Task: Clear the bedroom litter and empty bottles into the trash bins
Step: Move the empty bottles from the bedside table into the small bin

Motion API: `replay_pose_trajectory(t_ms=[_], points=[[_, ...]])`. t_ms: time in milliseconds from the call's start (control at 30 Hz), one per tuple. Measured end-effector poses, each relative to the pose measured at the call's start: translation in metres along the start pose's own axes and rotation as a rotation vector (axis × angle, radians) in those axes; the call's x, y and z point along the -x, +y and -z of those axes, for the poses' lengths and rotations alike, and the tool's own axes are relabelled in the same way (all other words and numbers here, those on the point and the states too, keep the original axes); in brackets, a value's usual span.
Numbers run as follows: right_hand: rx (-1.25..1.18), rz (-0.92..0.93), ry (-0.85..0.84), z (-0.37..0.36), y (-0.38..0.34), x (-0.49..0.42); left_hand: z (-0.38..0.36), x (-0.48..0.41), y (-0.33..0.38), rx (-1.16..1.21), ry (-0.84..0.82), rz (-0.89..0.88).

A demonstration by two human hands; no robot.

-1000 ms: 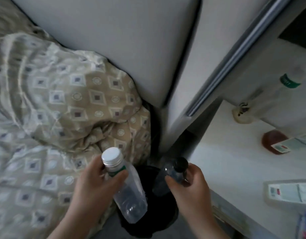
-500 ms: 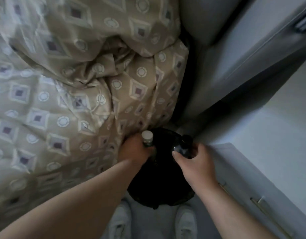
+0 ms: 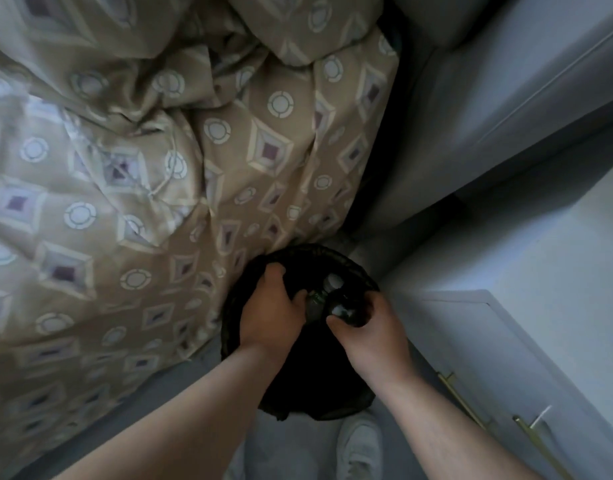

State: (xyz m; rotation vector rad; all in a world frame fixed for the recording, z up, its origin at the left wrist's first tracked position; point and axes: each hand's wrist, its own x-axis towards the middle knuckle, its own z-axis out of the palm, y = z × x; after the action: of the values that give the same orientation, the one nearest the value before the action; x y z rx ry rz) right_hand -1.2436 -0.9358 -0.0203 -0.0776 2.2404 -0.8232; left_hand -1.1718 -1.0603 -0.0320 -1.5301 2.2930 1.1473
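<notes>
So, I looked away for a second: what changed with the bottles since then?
The left hand and right hand lowered both bottles into the black bin. The white-capped bottle sits inside, beside the left thumb; the black-capped bottle stays gripped. Bin and quilt unmoved.

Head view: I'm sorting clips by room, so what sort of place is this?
Most likely a bedroom: a rumpled patterned duvet over the bed's edge, a white bedside cabinet with brass handles, and between them a black-lined trash bin, where the right hand holds a dark-capped bottle.
</notes>
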Motion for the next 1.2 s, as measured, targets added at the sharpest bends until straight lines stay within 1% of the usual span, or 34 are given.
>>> replay_pose_trajectory(t_ms=[100, 233, 333, 433, 500, 567, 633, 700, 800, 933, 1033, 1200], points=[[0.029, -0.021, -0.04, -0.012, 0.0, -0.012, 0.02, 0.01, -0.017, -0.004, 0.008, -0.06], [0.022, -0.17, -0.084, -0.03, 0.009, -0.03, 0.039, 0.015, -0.045, -0.081, 0.018, -0.154], [0.061, -0.23, -0.083, -0.045, 0.016, -0.038, 0.045, 0.016, -0.058, -0.054, -0.029, -0.151], [0.051, -0.278, -0.077, -0.052, 0.013, -0.042, 0.051, 0.016, -0.061, 0.002, -0.071, -0.139], [0.06, -0.278, -0.066, -0.049, 0.004, -0.041, 0.058, 0.017, -0.059, 0.025, -0.088, -0.112], [0.093, -0.226, -0.065, -0.042, -0.01, -0.037, 0.067, 0.021, -0.052, 0.07, -0.104, -0.098], [0.113, -0.143, -0.086, -0.029, -0.031, -0.027, 0.079, 0.03, -0.035, 0.099, -0.119, -0.115], [0.059, -0.067, -0.084, -0.012, -0.054, -0.015, 0.092, 0.039, -0.013, 0.106, -0.107, -0.161], [-0.164, -0.009, -0.049, 0.028, -0.094, 0.014, 0.115, 0.057, 0.035, 0.141, -0.108, -0.237], [-0.49, 0.063, 0.018, 0.101, -0.133, 0.068, 0.138, 0.09, 0.106, 0.223, -0.161, -0.341], [-0.632, 0.11, 0.142, 0.167, -0.141, 0.119, 0.144, 0.121, 0.157, 0.276, -0.187, -0.443], [-0.682, 0.241, 0.488, 0.261, -0.11, 0.197, 0.12, 0.173, 0.233, 0.353, -0.275, -0.554]])
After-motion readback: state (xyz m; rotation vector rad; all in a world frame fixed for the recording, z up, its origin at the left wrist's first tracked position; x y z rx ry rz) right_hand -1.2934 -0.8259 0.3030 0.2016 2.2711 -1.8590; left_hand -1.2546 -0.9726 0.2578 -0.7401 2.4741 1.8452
